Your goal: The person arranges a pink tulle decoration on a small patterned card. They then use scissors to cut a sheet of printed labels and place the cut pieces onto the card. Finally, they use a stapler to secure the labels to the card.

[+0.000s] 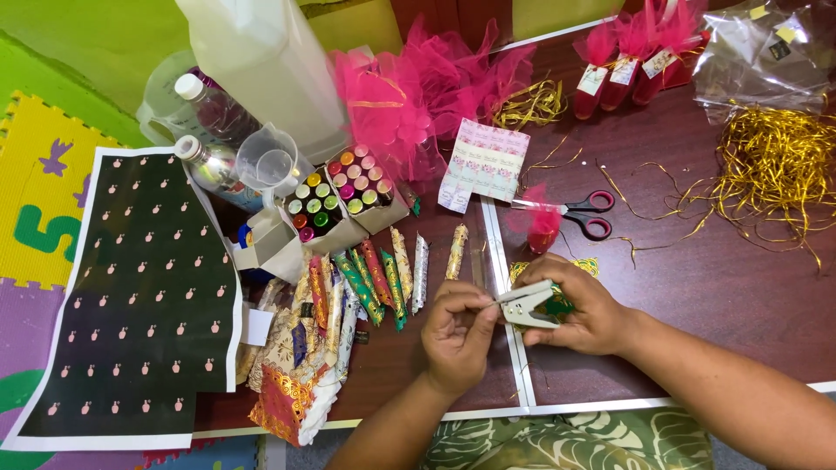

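Just beyond the hands lie red-handled scissors (582, 213) and a small pink tulle bundle (543, 224). To their left, a row of slim foil-wrapped sticks in green, red and gold (383, 280) fans out, with two open boxes of coloured-capped vials (340, 200) further off. A dark printed sheet dotted with pink motifs (139, 296) lies far left. Well beyond to the right sits a tangle of gold shredded ribbon (771, 165).

A dark brown wooden surface (723, 287) stands over colourful foam puzzle floor mats (39, 218), under soft, even light.
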